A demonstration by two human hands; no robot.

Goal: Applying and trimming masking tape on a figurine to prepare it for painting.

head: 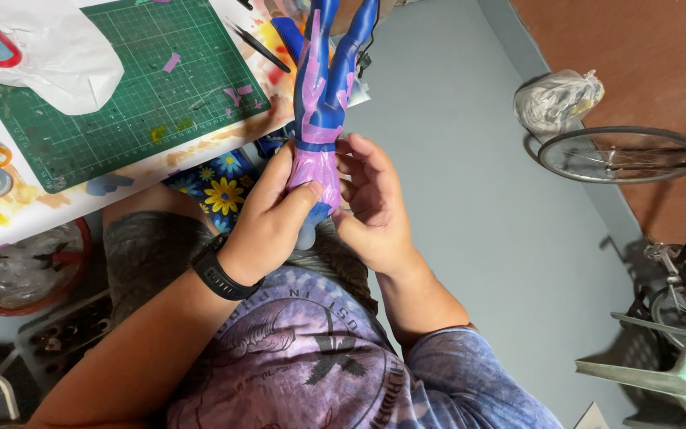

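At the centre of the frame I have both hands around a doll-like figure (321, 103) that stands upside down, legs toward the top edge. My left hand (267, 218), a black watch (217, 276) on its wrist, has its fingers (299, 199) curled closed around the torso, thumb pressed on the front. My right hand (375, 202) has fingers half bent, tips touching the torso's other side; I cannot tell how firmly they grip. The figure looks like smooth blue plastic, its torso and thighs patched with matte pink-purple tape strips. Its head is hidden below my hands, its feet cut off at the top. In the upper left lies a paint-stained desk (33, 206) bearing a green gridded cutting mat (136, 79) and crumpled white paper (57, 56).
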